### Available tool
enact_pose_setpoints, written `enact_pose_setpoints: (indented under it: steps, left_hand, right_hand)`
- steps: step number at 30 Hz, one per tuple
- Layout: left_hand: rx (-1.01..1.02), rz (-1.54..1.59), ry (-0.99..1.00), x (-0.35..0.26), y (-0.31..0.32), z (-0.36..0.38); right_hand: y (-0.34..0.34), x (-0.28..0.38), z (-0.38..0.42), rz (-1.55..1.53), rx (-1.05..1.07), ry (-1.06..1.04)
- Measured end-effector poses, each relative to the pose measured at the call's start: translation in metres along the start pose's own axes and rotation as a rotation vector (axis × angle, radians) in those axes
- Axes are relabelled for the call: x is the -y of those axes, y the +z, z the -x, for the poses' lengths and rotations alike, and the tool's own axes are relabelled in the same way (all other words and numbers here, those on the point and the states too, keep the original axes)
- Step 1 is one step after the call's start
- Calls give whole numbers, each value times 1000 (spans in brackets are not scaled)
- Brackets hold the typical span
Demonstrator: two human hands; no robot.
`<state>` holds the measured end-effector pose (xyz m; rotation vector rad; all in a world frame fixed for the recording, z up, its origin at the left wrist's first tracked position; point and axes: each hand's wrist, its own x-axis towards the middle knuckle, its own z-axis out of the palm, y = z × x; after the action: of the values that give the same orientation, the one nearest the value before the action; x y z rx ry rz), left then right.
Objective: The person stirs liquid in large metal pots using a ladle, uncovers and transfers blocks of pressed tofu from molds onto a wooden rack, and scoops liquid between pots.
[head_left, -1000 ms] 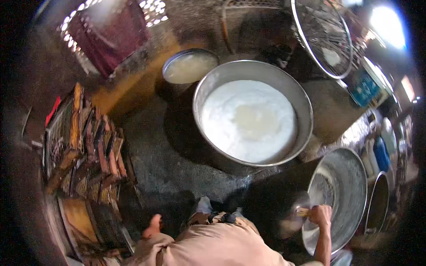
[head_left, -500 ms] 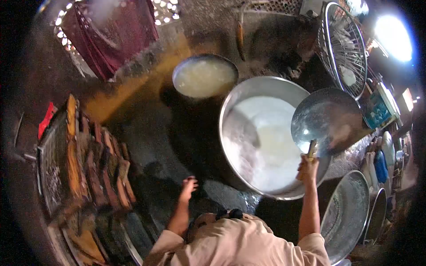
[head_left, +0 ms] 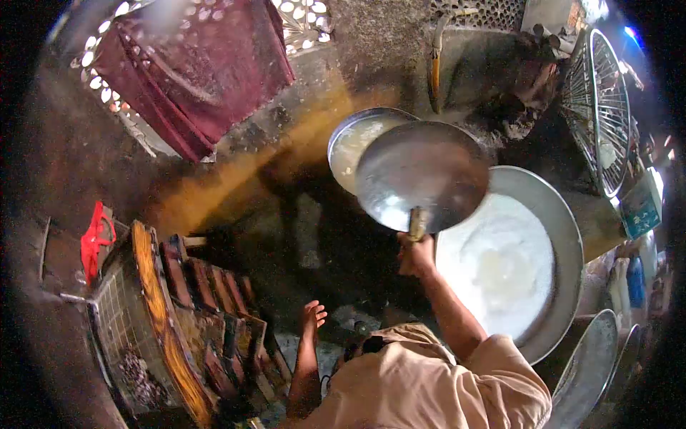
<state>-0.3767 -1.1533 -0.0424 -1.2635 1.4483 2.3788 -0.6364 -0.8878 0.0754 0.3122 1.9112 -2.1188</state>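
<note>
My right hand grips the short handle of a wide round metal pan. The pan is held over the gap between two vessels, covering part of each. To its right is a large metal pot with white frothy liquid inside. Behind the pan's left side, a smaller round basin contains cloudy yellowish liquid. My left hand is raised at the lower middle, holding nothing, with its fingers apart.
Wooden pieces are stacked at the left near a red cloth. A maroon cloth hangs at the back. A wire basket stands at the right, above a teal container. Another metal pan leans at the lower right.
My right hand has carried the pan leftward, from over the large pot's right side to between the pot and the basin. The view has shifted, and my left hand remains raised.
</note>
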Motion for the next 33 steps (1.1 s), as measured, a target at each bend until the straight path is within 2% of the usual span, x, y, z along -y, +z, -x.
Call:
enact_pose_setpoints:
  steps: [1,2,3,4,7,8,9,10,12,15,16,17,19,20,21,24,25,26,27,28,29,31,33]
  left_hand:
    - [-63,1,9,-7,-9,-11]
    - [-126,4,23,-13,-17,-23]
    - [-171,-16,27,-15,-26,-32]
    - [-219,-32,30,-19,-33,-39]
    - [-349,-19,67,-27,-53,-64]
    - [-392,-9,76,-26,-62,-68]
    - [-436,-5,69,-30,-66,-72]
    - [-469,4,41,-38,-66,-76]
    - [-535,21,-34,-56,-58,-80]
    - [-584,26,-118,-83,-43,-90]
    - [-597,23,-136,-89,-40,-92]
    - [-591,31,-120,-91,-41,-90]
    - [-663,45,-194,-115,-30,-101]
    - [-695,53,-232,-126,-23,-107]
    - [-635,61,-192,-130,-20,-105]
    - [-492,76,-87,-149,-12,-118]
    - [-482,79,-71,-149,-14,-129]
    - [-470,84,-52,-147,-16,-139]
    - [-500,8,-78,-156,-10,-150]
    - [-527,-68,-101,-177,6,-166]
    - [-552,-148,-121,-192,17,-175]
    - [-412,-97,-25,-195,6,-200]
    - [-289,-73,63,-196,2,-218]
  right_hand:
    - [24,-16,-14,-95,50,57]
    - [40,-45,-37,56,131,103]
    - [64,-52,-41,67,135,225]
    - [77,-83,-60,96,183,249]
    - [101,-285,-182,189,266,9]
    - [100,-284,-196,205,252,59]
    - [100,-281,-210,221,238,109]
    - [94,-231,-221,205,172,194]
    - [80,-182,-283,156,62,199]
    - [33,-103,-368,306,-122,158]
    - [9,-98,-401,303,-181,-2]
    - [-10,-76,-425,-51,-189,268]
    - [-27,-42,-453,607,-283,123]
    - [-17,-13,-442,533,-382,15]
    - [-5,20,-428,467,-470,-100]
    - [-62,-99,-472,459,-518,-393]
    - [-28,-71,-437,236,-507,-316]
    - [39,32,-369,-34,-332,-224]
    - [23,-15,-370,59,-301,-185]
    - [60,54,-322,-92,-311,-59]
    - [56,37,-313,-141,-323,-163]
    - [57,68,-277,-193,-353,-257]
    - [32,90,-245,-83,-398,-298]
